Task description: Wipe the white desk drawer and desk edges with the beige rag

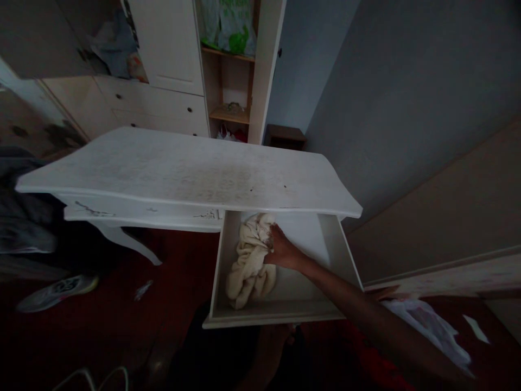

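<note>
A crumpled cream cloth lies along the left side of the pulled-out drawer. My right hand reaches into the drawer from the right, its fingers closed on the cloth's upper right part; the fingertips are partly hidden in the folds. Below the drawer front, in dark shadow, is my left hand. Its fingers look curled at what appears to be the drawer's knob, though the dark hides most of the grip. The drawer belongs to a white desk with a dusty, stained top.
Behind the desk stands a white wardrobe with open doors and bags on its shelves. A small brown box sits by the grey wall. A shoe lies on the dark red floor at left, a white plastic bag at right.
</note>
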`<action>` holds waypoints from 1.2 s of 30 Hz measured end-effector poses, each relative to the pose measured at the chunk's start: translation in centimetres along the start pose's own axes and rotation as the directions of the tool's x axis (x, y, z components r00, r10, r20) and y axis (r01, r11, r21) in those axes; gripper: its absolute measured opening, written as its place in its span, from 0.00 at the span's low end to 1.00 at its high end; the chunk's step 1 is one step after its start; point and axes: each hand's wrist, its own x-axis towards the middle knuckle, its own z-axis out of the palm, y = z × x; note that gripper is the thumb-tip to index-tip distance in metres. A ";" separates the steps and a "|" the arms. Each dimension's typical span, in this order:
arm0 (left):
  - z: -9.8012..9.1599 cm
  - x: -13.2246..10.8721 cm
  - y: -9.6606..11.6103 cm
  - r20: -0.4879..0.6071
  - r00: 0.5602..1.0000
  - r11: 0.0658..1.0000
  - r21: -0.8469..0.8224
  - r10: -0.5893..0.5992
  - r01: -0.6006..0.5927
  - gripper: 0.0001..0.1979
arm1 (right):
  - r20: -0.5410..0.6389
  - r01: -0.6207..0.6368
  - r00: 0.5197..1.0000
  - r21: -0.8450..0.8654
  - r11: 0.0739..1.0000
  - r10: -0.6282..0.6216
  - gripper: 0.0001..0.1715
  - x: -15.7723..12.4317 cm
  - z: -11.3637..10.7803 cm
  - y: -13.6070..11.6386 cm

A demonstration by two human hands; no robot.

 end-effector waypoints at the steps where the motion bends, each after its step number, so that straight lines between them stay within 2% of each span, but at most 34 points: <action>1: 0.0 0.0 0.0 0.008 1.000 1.000 0.003 -0.007 0.007 0.29 | -0.020 0.012 1.000 0.002 1.000 -0.012 0.68 0.8 0.5 0.1; 5: 0.0 -0.3 0.5 0.024 0.999 1.000 0.009 -0.022 0.021 0.28 | -0.184 0.083 0.979 -0.024 0.996 -0.086 0.65 3.9 2.5 -1.6; 9: 0.1 -0.4 0.9 0.019 1.000 1.000 0.012 -0.023 0.022 0.28 | -0.214 0.130 0.967 -0.060 0.990 -0.140 0.59 5.9 3.0 -5.2; 11: 0.0 -0.3 0.8 0.025 0.999 0.999 0.024 -0.024 0.024 0.25 | -0.186 0.118 0.973 -0.095 0.988 -0.134 0.55 6.4 2.7 -6.4; 13: 0.0 -0.2 0.5 0.035 0.999 0.999 0.022 -0.030 0.029 0.22 | -0.130 0.164 0.975 -0.121 0.979 -0.179 0.51 6.8 2.0 -6.8; 16: 0.0 -0.1 0.2 0.018 0.999 0.999 -0.006 -0.032 0.032 0.21 | -0.056 0.278 0.957 -0.116 0.954 -0.286 0.47 7.4 0.6 -6.3; 21: 0.2 -0.3 1.2 0.003 0.999 0.998 0.017 -0.053 0.053 0.23 | 0.070 0.311 0.950 -0.145 0.939 -0.304 0.41 8.1 -1.4 -5.8; 25: 0.4 -0.3 2.0 -0.017 0.996 0.996 0.026 -0.085 0.085 0.24 | 0.187 0.423 0.903 -0.225 0.878 -0.387 0.37 6.6 -1.5 -6.3; 30: 0.4 -0.3 1.9 -0.040 0.996 0.997 0.015 -0.078 0.079 0.20 | 0.280 0.581 0.813 -0.324 0.746 -0.511 0.31 1.9 0.2 -7.9; 33: 0.4 -0.3 1.4 -0.056 0.997 0.998 0.018 -0.054 0.055 0.19 | 0.288 0.569 0.821 -0.353 0.743 -0.492 0.29 -0.8 1.3 -9.1; 36: 0.3 -0.2 0.9 -0.064 0.997 0.999 0.038 -0.036 0.039 0.18 | 0.283 0.529 0.847 -0.351 0.773 -0.451 0.28 -2.3 1.9 -9.4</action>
